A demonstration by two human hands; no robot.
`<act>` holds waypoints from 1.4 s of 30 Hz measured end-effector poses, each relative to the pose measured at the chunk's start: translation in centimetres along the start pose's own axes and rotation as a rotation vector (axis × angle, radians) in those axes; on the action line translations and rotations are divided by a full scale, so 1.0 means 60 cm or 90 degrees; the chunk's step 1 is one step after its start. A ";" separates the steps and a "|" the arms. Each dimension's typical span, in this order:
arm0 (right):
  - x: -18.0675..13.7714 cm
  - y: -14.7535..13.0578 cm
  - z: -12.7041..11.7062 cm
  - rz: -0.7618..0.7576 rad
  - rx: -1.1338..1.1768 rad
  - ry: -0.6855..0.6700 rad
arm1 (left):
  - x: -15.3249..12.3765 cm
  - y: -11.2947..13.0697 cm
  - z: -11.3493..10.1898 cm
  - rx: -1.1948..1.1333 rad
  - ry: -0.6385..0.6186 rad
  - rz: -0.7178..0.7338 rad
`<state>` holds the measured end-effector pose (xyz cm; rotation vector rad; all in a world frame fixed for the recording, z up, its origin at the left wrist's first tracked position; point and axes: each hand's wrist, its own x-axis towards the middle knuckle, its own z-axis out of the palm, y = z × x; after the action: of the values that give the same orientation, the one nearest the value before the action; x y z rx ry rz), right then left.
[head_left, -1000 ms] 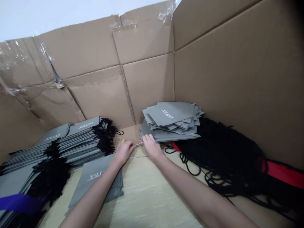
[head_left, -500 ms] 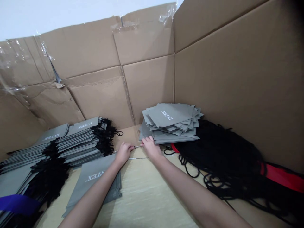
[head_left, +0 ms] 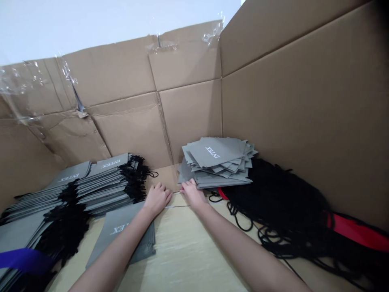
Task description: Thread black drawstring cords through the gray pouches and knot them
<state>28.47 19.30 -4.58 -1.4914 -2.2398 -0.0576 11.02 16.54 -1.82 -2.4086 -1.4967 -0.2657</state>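
My left hand and my right hand are close together at the far side of the pale work surface, both with fingers closed. A thin, light rod or wire spans the short gap between them, and its ends disappear under my fingers. Just behind my right hand rises an untidy stack of grey INTEX pouches without visible cords on top. Beside my left forearm lies a smaller pile of grey INTEX pouches, partly covered by that arm.
At the left stand stacks of grey pouches with black cords, and a blue band crosses the nearest one. A bundle of black cords with a red strap lies right. Cardboard walls enclose the back and right.
My left hand has turned, with its knuckles higher and its fingers folded over the rod. My right hand stays close by. The whole view has shifted slightly downward.
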 end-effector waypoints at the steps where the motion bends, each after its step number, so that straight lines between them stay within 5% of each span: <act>1: -0.001 -0.001 -0.001 0.001 0.000 -0.001 | 0.002 0.001 -0.001 0.008 -0.001 0.003; 17: -0.005 -0.004 -0.004 0.016 0.014 -0.012 | 0.042 -0.023 0.017 -0.053 -0.119 -0.029; 27: -0.012 -0.010 -0.015 0.021 0.038 -0.002 | 0.023 -0.014 -0.014 -0.035 -0.094 -0.039; 35: -0.007 -0.004 -0.008 -0.012 0.030 0.006 | -0.126 0.032 -0.081 -0.120 -0.028 -0.021; 42: -0.026 -0.021 -0.027 -0.116 -0.001 0.044 | -0.238 0.091 -0.063 -0.290 0.030 0.045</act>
<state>28.38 17.00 -3.45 -1.2626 -2.3140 -0.1651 9.56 0.93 -3.46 -2.7671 -1.4492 -0.7096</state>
